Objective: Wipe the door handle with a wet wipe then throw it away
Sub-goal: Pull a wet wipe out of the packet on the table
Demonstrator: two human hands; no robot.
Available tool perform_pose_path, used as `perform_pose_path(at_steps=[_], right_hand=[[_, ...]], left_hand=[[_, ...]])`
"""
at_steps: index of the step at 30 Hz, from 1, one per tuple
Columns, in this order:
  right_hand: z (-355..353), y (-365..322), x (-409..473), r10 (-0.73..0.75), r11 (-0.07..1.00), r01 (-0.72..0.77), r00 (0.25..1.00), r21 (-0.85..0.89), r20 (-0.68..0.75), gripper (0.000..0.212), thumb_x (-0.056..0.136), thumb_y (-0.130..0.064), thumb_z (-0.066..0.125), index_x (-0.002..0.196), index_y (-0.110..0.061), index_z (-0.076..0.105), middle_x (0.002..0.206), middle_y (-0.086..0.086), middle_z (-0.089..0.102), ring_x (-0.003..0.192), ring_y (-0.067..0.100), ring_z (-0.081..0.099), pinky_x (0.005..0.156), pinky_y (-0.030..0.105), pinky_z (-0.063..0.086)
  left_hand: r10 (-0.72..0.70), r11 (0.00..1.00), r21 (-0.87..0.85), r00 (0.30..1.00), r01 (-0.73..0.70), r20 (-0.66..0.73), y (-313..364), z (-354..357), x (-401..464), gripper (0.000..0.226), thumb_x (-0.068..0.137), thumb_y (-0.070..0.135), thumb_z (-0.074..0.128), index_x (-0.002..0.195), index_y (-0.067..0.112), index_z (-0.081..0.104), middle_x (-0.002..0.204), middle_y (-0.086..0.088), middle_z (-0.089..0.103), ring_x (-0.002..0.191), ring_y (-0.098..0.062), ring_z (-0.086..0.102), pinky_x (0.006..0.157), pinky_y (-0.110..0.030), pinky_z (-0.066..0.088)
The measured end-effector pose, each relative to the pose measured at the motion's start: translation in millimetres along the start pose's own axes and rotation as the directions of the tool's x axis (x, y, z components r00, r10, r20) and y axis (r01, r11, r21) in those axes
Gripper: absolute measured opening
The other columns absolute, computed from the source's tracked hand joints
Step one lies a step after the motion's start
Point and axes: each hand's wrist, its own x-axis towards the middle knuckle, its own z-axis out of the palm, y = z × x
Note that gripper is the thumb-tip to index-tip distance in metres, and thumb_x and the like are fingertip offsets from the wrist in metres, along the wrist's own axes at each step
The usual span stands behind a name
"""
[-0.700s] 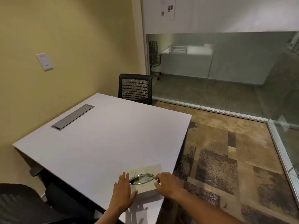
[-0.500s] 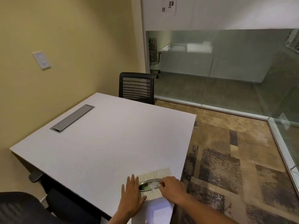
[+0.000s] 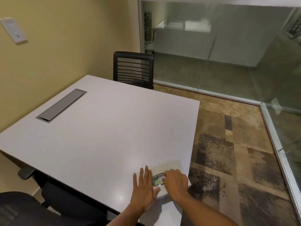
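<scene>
Head view, left hand [image 3: 145,188]: I see it spread flat, pressing the wipe pack [image 3: 169,168] onto the table [image 3: 97,136]
Right hand [image 3: 176,181]: fingers curled at the pack's oval opening [image 3: 157,179]; whether they pinch a wipe, I cannot tell
Relation: opening sits between both hands, long axis running hand to hand; right hand nearer

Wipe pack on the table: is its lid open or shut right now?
Open, it seems: the wipe pack shows a dark oval opening between the left hand pressing it flat and the right hand at the opening's edge.

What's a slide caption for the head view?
Left hand steadies wipe pack on white table; right hand reaches its opening.
</scene>
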Motion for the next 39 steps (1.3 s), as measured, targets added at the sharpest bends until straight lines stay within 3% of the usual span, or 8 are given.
perform_pose_path(at_steps=[4, 8, 12, 21, 26, 30, 33, 39], right_hand=[[0.5, -8.6, 2.3, 0.041, 0.999, -0.042, 0.998, 0.005, 0.037, 0.022, 0.099, -0.034, 0.053, 0.11, -0.026, 0.07, 0.111, -0.003, 0.07, 0.099, 0.016, 0.059, 0.085, 0.031, 0.045], [-3.7, -9.2, 1.1, 0.062, 0.998, -0.063, 0.997, 0.016, 0.046, 0.016, 0.096, -0.025, 0.057, 0.11, -0.024, 0.066, 0.113, -0.002, 0.066, 0.104, 0.019, 0.056, 0.084, 0.033, 0.045], [-11.2, -6.8, -2.6, 0.112, 0.988, -0.114, 0.993, 0.104, 0.023, 0.017, 0.093, -0.023, 0.053, 0.107, -0.023, 0.063, 0.11, -0.004, 0.064, 0.105, 0.018, 0.054, 0.078, 0.031, 0.046], [-25.9, -3.0, -1.9, 0.298, 0.832, -0.34, 0.941, 0.439, 0.163, 0.014, 0.094, -0.024, 0.051, 0.095, -0.027, 0.065, 0.101, -0.004, 0.069, 0.089, 0.017, 0.062, 0.072, 0.029, 0.053], [-34.7, 0.7, 2.3, 0.336, 0.76, -0.385, 0.922, 0.524, 0.191, 0.024, 0.094, -0.018, 0.047, 0.09, -0.022, 0.07, 0.1, -0.001, 0.071, 0.091, 0.019, 0.066, 0.079, 0.033, 0.058], [-41.8, 5.4, 3.7, 0.329, 0.702, -0.397, 0.917, 0.591, 0.224, 0.025, 0.092, -0.016, 0.052, 0.074, -0.026, 0.067, 0.09, -0.002, 0.072, 0.082, 0.015, 0.064, 0.073, 0.029, 0.057], [-48.2, 10.6, 5.6, 0.334, 0.612, -0.423, 0.904, 0.668, 0.267, 0.029, 0.088, -0.012, 0.053, 0.067, -0.024, 0.068, 0.08, -0.005, 0.07, 0.076, 0.015, 0.064, 0.068, 0.026, 0.054], [-59.4, 23.1, -0.8, 0.339, 0.376, -0.446, 0.882, 0.812, 0.327, 0.027, 0.088, -0.007, 0.053, 0.071, -0.018, 0.071, 0.075, 0.001, 0.065, 0.071, 0.016, 0.058, 0.062, 0.027, 0.05]], left_hand=[[-0.014, 0.999, -0.04, 1.0, 0.015, 0.017, 0.8, 2.2, -0.1, 0.077, 0.101, 0.056, 0.005, 0.156, 0.003, 0.004, 0.164, -0.012, -0.014, 0.152, -0.029, -0.024, 0.114, -0.052, 0.003], [-0.018, 0.999, -0.044, 1.0, 0.018, -0.005, 0.1, 1.8, -0.5, 0.078, 0.101, 0.056, 0.003, 0.155, 0.004, -0.017, 0.164, -0.013, -0.026, 0.151, -0.029, -0.025, 0.114, -0.052, 0.002], [-0.021, 0.999, -0.041, 1.0, 0.021, -0.007, 1.3, 1.8, 0.4, 0.076, 0.101, 0.055, 0.001, 0.154, 0.0, 0.009, 0.164, -0.013, -0.022, 0.152, -0.029, -0.024, 0.113, -0.052, 0.003], [-0.007, 1.0, 0.01, 0.999, 0.007, -0.047, 1.0, -2.0, -2.2, 0.076, 0.102, 0.054, 0.001, 0.155, 0.001, -0.011, 0.167, -0.017, -0.008, 0.152, -0.03, -0.023, 0.113, -0.052, 0.002], [-0.041, 0.999, -0.033, 0.998, 0.043, 0.046, 2.0, -5.5, -2.2, 0.082, 0.103, 0.054, 0.002, 0.148, -0.007, 0.032, 0.148, -0.021, 0.05, 0.153, -0.028, -0.021, 0.113, -0.051, 0.003], [-0.036, 0.999, -0.018, 0.999, 0.036, -0.021, 2.3, -3.7, -2.1, 0.082, 0.102, 0.055, 0.002, 0.136, -0.002, 0.051, 0.16, -0.019, 0.031, 0.153, -0.027, -0.021, 0.113, -0.051, 0.003], [-0.053, 0.998, -0.049, 0.997, 0.05, -0.054, 1.7, -2.8, -2.0, 0.089, 0.103, 0.055, 0.002, 0.128, -0.003, 0.064, 0.139, -0.021, 0.058, 0.153, -0.025, -0.022, 0.113, -0.049, 0.003], [-0.064, 0.997, -0.038, 0.995, 0.061, -0.07, 0.6, -0.9, -2.9, 0.09, 0.102, 0.056, 0.002, 0.124, -0.002, 0.067, 0.135, -0.021, 0.062, 0.153, -0.024, -0.022, 0.113, -0.047, 0.003]])
